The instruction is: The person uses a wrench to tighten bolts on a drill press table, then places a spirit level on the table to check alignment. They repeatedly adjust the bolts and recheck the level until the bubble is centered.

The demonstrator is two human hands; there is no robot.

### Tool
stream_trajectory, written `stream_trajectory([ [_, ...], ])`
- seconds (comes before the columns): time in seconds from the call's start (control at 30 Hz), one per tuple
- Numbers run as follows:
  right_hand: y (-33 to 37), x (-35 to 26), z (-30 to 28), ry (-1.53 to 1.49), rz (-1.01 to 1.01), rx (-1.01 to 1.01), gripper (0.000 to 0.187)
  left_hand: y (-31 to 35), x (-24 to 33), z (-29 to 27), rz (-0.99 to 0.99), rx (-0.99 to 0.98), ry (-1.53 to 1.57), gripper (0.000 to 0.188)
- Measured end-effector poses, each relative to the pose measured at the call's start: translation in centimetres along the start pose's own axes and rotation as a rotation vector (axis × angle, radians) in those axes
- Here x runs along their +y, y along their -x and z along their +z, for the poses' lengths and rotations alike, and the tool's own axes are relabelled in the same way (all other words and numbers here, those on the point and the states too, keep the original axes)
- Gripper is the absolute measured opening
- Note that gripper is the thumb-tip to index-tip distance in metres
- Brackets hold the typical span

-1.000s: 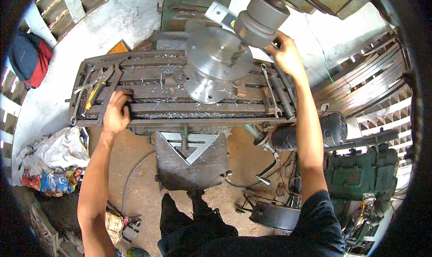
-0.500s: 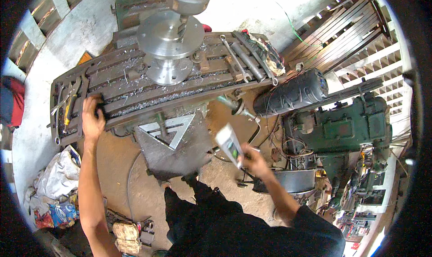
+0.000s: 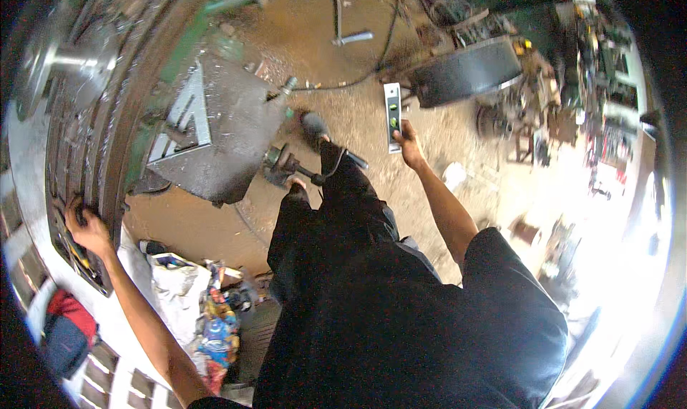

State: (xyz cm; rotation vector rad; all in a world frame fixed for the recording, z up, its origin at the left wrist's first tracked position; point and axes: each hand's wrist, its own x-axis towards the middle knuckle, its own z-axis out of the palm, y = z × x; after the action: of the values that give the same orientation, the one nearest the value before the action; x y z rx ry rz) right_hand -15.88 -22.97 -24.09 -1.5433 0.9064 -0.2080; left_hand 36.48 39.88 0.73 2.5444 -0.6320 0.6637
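Swung from above the table [image 3: 136, 72] over the floor [image 3: 358, 123], the spirit level [image 3: 393, 115] sits clasped in my right fingers [image 3: 407, 128], a dark drum [image 3: 469, 71] just beyond; my left fingers [image 3: 72, 212] rest curled at the table's end, whether gripping I cannot tell.

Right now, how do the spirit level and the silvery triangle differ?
The spirit level is a narrow bar; the silvery triangle is three-sided with openings.
The right hand holds the level; the triangle sits untouched on a dark plate.
The level shows greenish vials; the triangle shows none.
Both have pale, straight edges.
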Motion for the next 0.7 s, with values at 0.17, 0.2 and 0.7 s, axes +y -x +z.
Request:
stream_trajectory([
  [0.17,8.1,5.0,9.8,-0.217,0.188,0.1,0.03,-0.7,-0.3,0.0,0.032,-0.06,-0.055,0.031],
  [0.2,9.6,5.3,11.3,-0.248,0.259,0.13,0.03,-0.8,-0.4,0.0,0.111,-0.052,-0.072,0.031],
  [0.7,33.2,14.8,-5.4,0.665,0.523,-0.494,0.026,-0.6,1.2,0.2,-0.062,-0.054,0.104,0.024],
])
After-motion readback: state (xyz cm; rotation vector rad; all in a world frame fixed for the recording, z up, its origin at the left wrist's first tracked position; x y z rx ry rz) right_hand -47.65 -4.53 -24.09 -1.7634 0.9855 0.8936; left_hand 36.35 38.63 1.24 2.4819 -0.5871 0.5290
